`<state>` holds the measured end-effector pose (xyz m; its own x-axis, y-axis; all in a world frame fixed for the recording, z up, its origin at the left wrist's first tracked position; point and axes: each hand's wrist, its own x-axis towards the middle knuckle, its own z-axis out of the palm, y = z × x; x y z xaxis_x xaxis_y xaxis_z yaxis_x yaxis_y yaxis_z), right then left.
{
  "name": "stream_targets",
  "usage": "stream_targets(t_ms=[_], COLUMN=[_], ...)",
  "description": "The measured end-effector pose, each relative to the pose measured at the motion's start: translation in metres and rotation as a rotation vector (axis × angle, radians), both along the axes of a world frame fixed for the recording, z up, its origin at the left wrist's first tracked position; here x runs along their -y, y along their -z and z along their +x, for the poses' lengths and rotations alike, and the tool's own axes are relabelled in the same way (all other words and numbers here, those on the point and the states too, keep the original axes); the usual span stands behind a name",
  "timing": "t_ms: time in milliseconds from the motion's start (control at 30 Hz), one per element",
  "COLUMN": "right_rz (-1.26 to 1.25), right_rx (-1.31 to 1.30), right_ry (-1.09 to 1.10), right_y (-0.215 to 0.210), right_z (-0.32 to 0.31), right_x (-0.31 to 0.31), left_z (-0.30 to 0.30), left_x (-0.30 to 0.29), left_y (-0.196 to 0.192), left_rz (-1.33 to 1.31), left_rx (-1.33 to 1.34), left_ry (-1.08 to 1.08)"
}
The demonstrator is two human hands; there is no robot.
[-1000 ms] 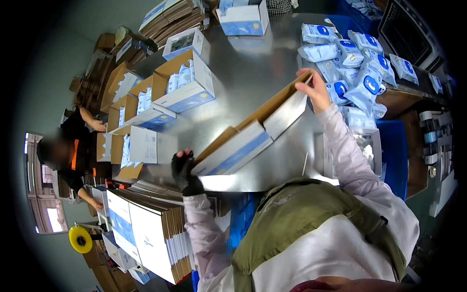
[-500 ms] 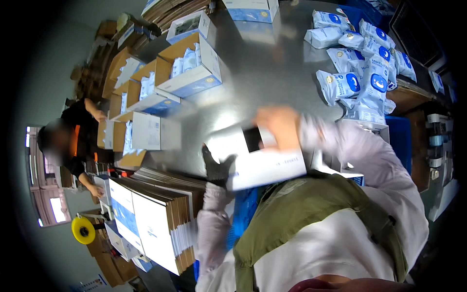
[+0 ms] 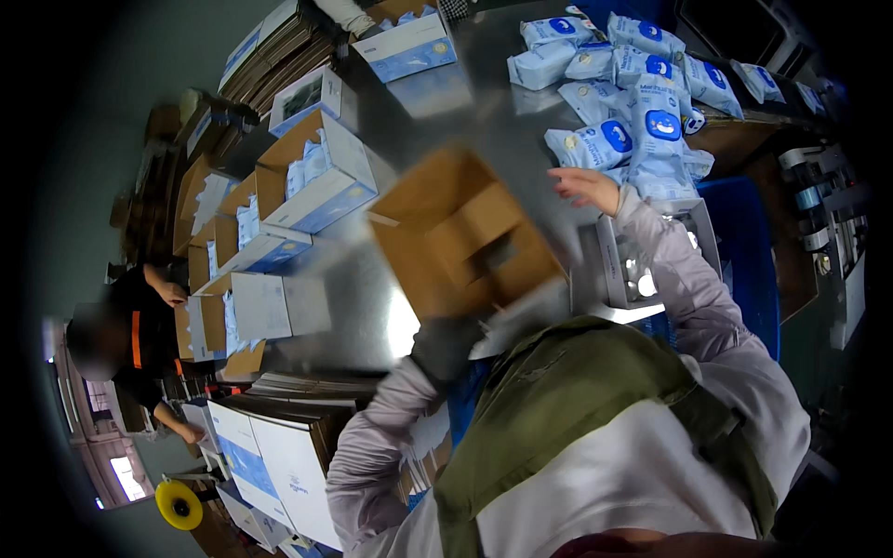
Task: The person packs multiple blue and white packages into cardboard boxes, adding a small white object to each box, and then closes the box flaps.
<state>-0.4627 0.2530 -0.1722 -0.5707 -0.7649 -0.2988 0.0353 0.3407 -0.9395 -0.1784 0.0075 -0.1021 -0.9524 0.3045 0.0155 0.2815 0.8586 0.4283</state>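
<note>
An open cardboard carton, brown inside, is tilted over the steel table in front of me, slightly blurred. It has a dark patch on one inner wall. My left hand, in a dark glove, grips the carton's near lower edge; its fingertips are partly hidden behind the cardboard. Apart from the carton, to its right, my bare right hand holds nothing, its fingers outstretched. Just beyond it lies a heap of pale blue and white soft wipes packs with dark blue lids.
Filled cartons of wipes packs line the table's left side. Flattened cartons stand stacked at the near left. A white box with small pale items sits beside my right forearm. A co-worker in black works at the left; another sleeve reaches in at the far side.
The carton has turned from its white side to its brown open inside. My right hand has left it and moved right toward the packs. A sleeve and filled carton appear at the far side.
</note>
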Motion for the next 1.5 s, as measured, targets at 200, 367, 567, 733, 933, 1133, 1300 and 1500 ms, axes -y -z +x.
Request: stream_targets(t_ms=[200, 367, 567, 733, 933, 1133, 1300, 1500], right_rz=[0.168, -0.251, 0.425, 0.739, 0.34, -0.734, -0.033, -0.156], right_rx=[-0.205, 0.754, -0.465, -1.108, -0.96, 0.134, 0.381, -0.364], right_ry=[-0.061, 0.326, -0.323, -0.312, -0.019, -0.068, -0.583, -0.477], right_y=[0.003, 0.156, 0.071, 0.033, 0.051, -0.056, -0.041, 0.049], right_z=[0.039, 0.07, 0.049, -0.106, -0.137, -0.032, 0.054, 0.124], right_x=[0.027, 0.013, 0.101, 0.007, 0.01, 0.087, 0.21, 0.219], left_z=[-0.032, 0.014, 0.01, 0.006, 0.003, 0.001, -0.002, 0.005], left_x=[-0.053, 0.088, 0.144, 0.133, 0.132, 0.131, 0.139, 0.135], left_y=[0.02, 0.1, 0.066, 0.063, 0.064, 0.068, 0.076, 0.057], left_rz=[-0.014, -0.08, -0.224, -0.179, -0.193, -0.258, -0.223, -0.143], left_rx=[0.037, 0.079, 0.244, 0.315, 0.316, 0.294, 0.269, 0.178], left_ry=[0.212, -0.833, -1.196, -1.332, -1.382, -1.36, -1.414, -1.313])
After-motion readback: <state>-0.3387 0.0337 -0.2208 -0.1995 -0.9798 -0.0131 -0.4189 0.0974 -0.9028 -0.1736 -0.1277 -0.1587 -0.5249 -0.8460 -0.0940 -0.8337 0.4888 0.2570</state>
